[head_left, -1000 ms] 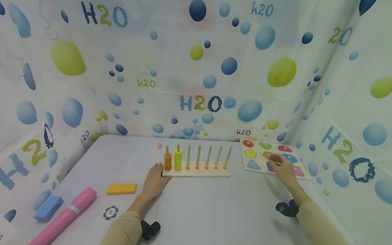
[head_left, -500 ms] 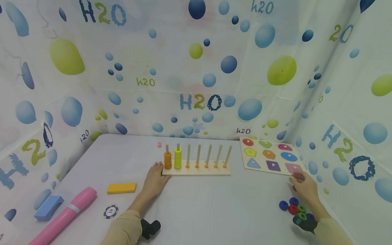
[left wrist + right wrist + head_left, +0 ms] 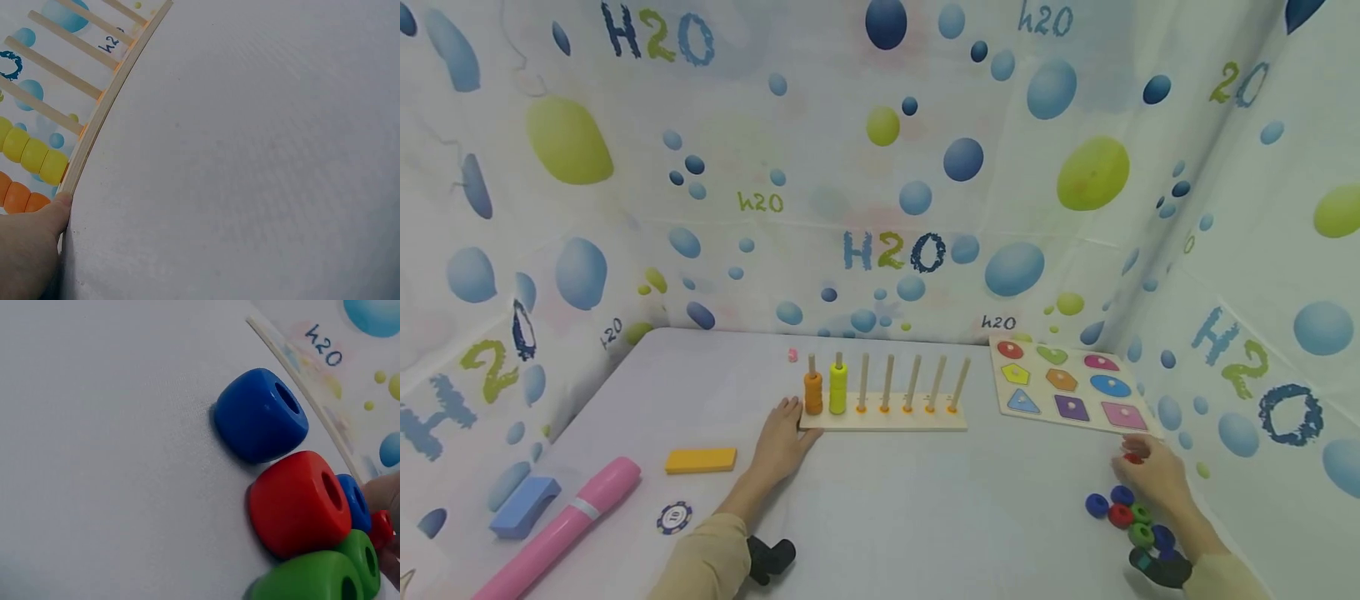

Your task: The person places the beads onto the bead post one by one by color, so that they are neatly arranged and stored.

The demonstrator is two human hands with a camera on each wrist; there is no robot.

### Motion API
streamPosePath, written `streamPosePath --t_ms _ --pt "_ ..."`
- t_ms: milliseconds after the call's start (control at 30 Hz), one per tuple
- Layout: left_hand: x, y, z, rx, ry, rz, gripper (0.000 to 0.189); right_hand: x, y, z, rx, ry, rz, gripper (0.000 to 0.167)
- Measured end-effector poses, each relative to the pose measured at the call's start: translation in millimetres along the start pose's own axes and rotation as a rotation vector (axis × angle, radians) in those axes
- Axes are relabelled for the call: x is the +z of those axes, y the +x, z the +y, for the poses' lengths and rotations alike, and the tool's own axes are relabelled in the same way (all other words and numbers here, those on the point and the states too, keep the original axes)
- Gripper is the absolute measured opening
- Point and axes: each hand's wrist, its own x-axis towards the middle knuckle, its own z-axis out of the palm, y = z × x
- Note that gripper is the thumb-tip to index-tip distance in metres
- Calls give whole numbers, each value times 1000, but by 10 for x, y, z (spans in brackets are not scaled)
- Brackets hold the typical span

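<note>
My left hand (image 3: pixel 777 442) grips the left end of a wooden peg stand (image 3: pixel 891 423), its thumb on the front edge. Orange beads (image 3: pixel 813 393) fill much of the leftmost peg, and yellow beads (image 3: pixel 838 389) the one beside it; the other pegs are bare. At the right, my right hand (image 3: pixel 1156 477) pinches a red bead (image 3: pixel 1132 458), partly hidden by the fingers. Close by lie loose beads: a red bead (image 3: pixel 300 505), a blue bead (image 3: pixel 260 416), a green bead (image 3: pixel 309 578) and several more. The wrist cameras cover part of both forearms.
A shape puzzle board (image 3: pixel 1037 421) lies at the back right, just beyond the right hand. On the left are a yellow block (image 3: pixel 701 460), a poker chip (image 3: pixel 674 517), a blue block (image 3: pixel 524 507) and a pink tube (image 3: pixel 561 527). A small pink piece (image 3: pixel 792 355) sits behind the stand.
My right hand has come down and right from over the puzzle board to the loose beads, uncovering them, and now pinches a red one. The left hand keeps its place on the stand.
</note>
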Motion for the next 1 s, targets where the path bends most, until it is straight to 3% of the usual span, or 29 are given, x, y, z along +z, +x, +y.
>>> streamPosePath --t_ms 233,400,600,1000 --pt "1 -2 -4 3 -10 22 67 -35 -9 29 3 -21 3 45" --pt "-8 -4 -15 -10 -15 8 68 -16 77 -201 -119 18 26 46" --pt "-8 -16 -8 -10 -23 13 67 84 239 -815 -355 104 95 39" --pt "-4 -11 1 -8 -18 4 67 388 279 -2241 -673 422 127 37"
